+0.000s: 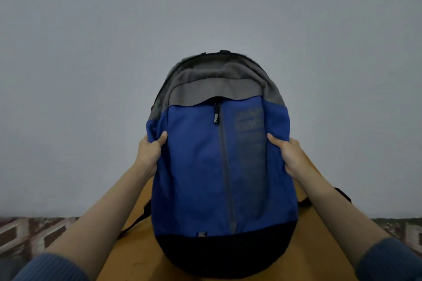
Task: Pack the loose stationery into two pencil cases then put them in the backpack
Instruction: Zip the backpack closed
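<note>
Between both hands, blue backpack (205, 166) with grey top, black base.

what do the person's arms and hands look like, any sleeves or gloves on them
The left hand and right hand wear no gloves, and no ring or watch shows. The forearms are uncovered. The left sleeve and right sleeve are blue ribbed knit, ending near the elbows.

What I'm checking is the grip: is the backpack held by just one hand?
No: the left hand and the right hand each grip a side of the upright backpack.
</note>
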A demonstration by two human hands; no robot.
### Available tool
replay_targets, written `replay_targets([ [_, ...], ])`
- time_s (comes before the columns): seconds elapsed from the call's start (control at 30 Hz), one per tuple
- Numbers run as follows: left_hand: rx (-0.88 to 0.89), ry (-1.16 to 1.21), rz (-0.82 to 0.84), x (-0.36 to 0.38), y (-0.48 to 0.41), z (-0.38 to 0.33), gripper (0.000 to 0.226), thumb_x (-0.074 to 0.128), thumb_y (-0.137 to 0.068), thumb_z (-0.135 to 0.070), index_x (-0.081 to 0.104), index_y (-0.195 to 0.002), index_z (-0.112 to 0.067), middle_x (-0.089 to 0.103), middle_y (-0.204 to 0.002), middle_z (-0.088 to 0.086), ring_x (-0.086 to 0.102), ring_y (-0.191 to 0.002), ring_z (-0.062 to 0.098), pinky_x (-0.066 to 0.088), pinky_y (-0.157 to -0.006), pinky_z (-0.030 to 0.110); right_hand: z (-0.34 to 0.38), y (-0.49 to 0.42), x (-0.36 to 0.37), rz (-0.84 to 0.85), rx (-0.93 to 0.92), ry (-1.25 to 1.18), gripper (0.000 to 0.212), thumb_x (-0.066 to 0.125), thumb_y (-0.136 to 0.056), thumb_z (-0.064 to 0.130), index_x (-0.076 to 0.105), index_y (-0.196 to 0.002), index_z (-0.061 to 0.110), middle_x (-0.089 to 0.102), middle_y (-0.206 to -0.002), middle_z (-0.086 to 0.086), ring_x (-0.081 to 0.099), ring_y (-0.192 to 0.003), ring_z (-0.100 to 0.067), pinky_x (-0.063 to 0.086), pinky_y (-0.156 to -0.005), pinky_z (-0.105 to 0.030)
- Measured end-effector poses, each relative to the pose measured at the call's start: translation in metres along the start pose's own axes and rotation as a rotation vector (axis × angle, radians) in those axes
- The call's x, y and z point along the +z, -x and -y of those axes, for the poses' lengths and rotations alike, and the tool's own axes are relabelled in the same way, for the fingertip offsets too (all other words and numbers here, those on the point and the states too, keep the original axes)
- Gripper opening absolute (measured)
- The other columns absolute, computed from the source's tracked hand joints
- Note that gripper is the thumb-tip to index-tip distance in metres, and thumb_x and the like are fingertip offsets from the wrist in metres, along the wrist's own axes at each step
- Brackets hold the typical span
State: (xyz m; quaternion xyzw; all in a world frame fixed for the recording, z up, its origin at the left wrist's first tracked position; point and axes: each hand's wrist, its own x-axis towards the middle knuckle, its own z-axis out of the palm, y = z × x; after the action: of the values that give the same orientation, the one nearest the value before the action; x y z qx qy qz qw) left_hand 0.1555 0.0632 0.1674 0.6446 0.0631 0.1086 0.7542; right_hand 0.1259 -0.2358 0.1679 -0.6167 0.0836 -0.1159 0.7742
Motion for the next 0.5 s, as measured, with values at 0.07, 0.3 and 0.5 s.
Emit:
replay_targets([
  [0.07, 0.032, 0.035, 0.001, 0.000, 0.001, -0.010, 0.022, 0.053, -0.095, -0.018, 0.057, -0.115, -0.010, 0.064, -0.101, 0.004, 0.061, -0.092, 0.024, 0.049, -0.082, 0.037, 0.008, 0.001, -0.002, 0.008, -0.032, -0.026, 0.007, 0.061, -0.089, 0.015, 0.064, -0.091, 0.009, 0.069, -0.089, -0.006, 0.068, -0.077, -0.017, 0.057, -0.072, -0.032],
  [0.3, 0.037, 0.027, 0.045, -0.006, 0.009, -0.008, 0.027, 0.054, -0.094, -0.028, 0.057, -0.116, -0.013, 0.065, -0.101, 0.001, 0.061, -0.101, 0.026, 0.050, -0.082, 0.036, 0.006, 0.012, -0.010, 0.108, -0.053, -0.068, 0.011, 0.055, -0.093, 0.016, 0.064, -0.095, 0.011, 0.071, -0.086, 0.000, 0.071, -0.070, -0.009, 0.057, -0.058, -0.021],
  [0.5, -0.087, -0.060, 0.304, -0.012, 0.043, 0.030, 0.053, 0.071, -0.069, -0.046, 0.058, -0.114, -0.019, 0.068, -0.110, 0.001, 0.066, -0.098, 0.020, 0.052, -0.077, 0.030, -0.022, 0.023, -0.017, 0.275, -0.028, -0.026, 0.058, 0.086, -0.055, 0.041, 0.068, -0.103, 0.013, 0.071, -0.107, -0.006, 0.068, -0.099, -0.021, 0.056, -0.084, -0.034],
])
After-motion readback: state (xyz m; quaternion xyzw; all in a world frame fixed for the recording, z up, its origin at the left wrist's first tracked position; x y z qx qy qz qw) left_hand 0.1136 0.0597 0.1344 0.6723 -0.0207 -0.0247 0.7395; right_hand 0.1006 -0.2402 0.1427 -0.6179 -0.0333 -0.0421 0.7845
